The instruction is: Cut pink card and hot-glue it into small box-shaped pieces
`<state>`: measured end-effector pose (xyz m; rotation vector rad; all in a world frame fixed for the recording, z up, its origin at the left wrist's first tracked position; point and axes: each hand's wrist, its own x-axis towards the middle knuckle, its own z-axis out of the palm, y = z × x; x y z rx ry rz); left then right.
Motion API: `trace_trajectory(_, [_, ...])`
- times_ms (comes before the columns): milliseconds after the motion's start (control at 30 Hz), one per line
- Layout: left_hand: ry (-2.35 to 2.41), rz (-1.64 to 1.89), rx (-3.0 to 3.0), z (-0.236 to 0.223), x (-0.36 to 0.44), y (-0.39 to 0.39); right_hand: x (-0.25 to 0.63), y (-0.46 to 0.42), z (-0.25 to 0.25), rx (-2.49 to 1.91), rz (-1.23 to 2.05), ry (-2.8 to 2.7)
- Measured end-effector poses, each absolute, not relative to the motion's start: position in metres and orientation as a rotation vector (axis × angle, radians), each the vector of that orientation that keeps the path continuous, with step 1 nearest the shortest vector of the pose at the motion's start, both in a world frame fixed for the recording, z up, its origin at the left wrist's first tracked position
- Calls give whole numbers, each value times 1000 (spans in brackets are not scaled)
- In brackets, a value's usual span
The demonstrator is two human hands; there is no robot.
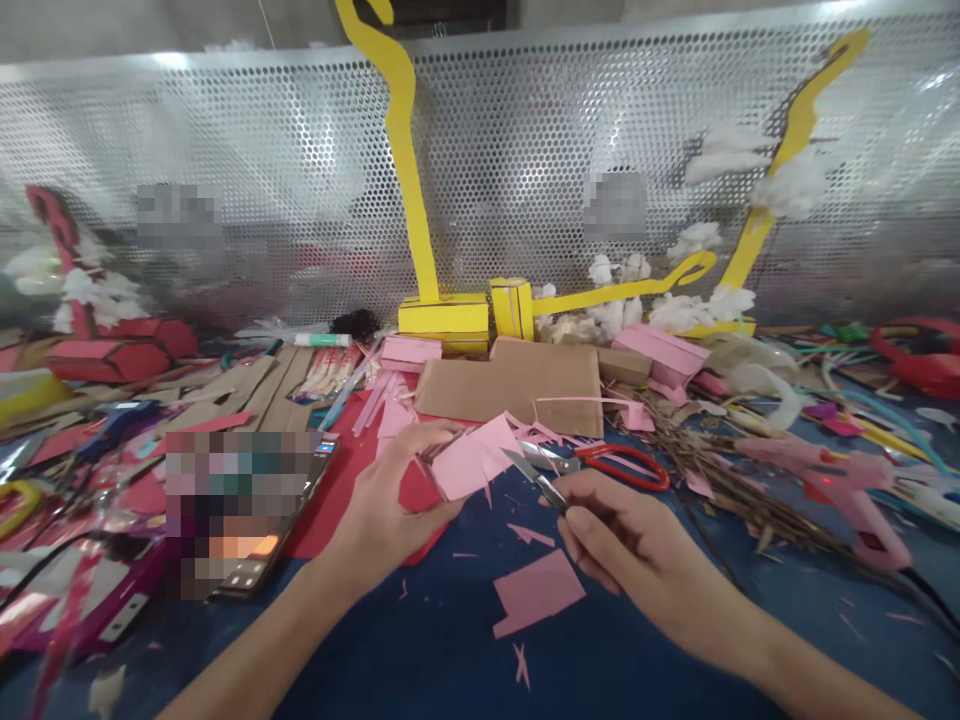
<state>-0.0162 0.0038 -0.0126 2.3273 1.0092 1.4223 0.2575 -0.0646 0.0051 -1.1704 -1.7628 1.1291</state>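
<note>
My left hand (pixel 401 490) is closed around a small box (pixel 418 487) with a red face. A piece of pink paper (pixel 480 455) covers its side toward my right hand. My right hand (pixel 626 535) grips a craft knife (pixel 551 490), its blade pointing up and left, close to the pink paper's right edge. Whether the blade touches the paper I cannot tell. Red-handled scissors (pixel 622 467) lie just behind the knife. Below my hands, a cut pink paper piece (pixel 538 592) and thin pink scraps (pixel 521 665) rest on the blue table (pixel 420 660).
Behind my hands lies brown cardboard (pixel 517 380), with yellow paper-covered stands (pixel 442 317) beyond it. A pink glue gun (pixel 840 490) with a lit red light lies on the right among twigs (pixel 720 470). At left sits a phone (pixel 259 570). A perforated metal panel (pixel 495 150) closes the back.
</note>
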Motion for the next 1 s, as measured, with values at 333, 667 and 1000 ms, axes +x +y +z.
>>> trace_trajectory(333, [831, 1522, 2243, -16, -10, 1, 239, -65, -3, -1042, 1346, -1575])
trace_trajectory(667, [730, 1475, 2212, -19, -10, -4, 234, -67, -3, -1055, 1406, -1591])
trace_trajectory(1000, [773, 1480, 2199, -22, -10, -1, 236, -67, -1, -1056, 1320, -1543])
